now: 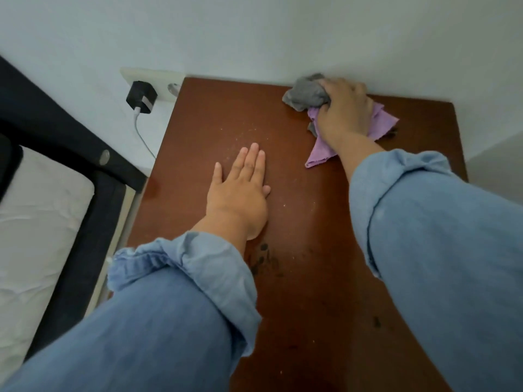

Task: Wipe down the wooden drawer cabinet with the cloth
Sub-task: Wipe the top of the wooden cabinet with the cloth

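The left hand (240, 190) lay flat, palm down with fingers together, on the middle of the dusty cabinet top (317, 278). Farther back, the right hand (346, 111) was closed around the bunched grey and purple cloth (307, 94), pressing it onto the top's far right corner against the wall (254, 32).

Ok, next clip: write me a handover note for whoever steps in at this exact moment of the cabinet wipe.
Right hand: closed on the cloth, pressed to the cabinet top at its far right corner by the wall.
Left hand: open, flat on the top, left of centre.
Done: cannot tell how much is wiped.
Left: pale specks beyond the left hand, dark smudges near the left wrist and front. Cabinet front and sides are out of view.
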### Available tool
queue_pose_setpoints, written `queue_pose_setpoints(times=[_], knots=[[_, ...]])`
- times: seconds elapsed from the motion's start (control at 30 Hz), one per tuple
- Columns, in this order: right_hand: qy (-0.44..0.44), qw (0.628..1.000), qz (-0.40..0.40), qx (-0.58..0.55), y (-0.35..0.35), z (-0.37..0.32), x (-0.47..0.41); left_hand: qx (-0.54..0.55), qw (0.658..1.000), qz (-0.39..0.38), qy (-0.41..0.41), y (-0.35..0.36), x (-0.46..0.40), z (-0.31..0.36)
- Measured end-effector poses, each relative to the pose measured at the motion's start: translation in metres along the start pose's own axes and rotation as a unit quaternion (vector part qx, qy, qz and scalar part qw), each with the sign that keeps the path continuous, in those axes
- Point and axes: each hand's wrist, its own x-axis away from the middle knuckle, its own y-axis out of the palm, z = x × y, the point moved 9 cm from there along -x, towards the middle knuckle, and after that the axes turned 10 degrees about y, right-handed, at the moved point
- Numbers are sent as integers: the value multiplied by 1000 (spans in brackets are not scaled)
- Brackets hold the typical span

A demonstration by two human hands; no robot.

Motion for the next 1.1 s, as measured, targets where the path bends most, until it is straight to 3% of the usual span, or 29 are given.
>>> queue_pose_setpoints(times=[0.5,1.1], knots=[[-75,997,-32,4,13,-20,84,10,1000,-8,-11,1,-1,-7],[-67,997,-10,-31,-9,-9,194,4,1000,5,2,-2,6,-3]])
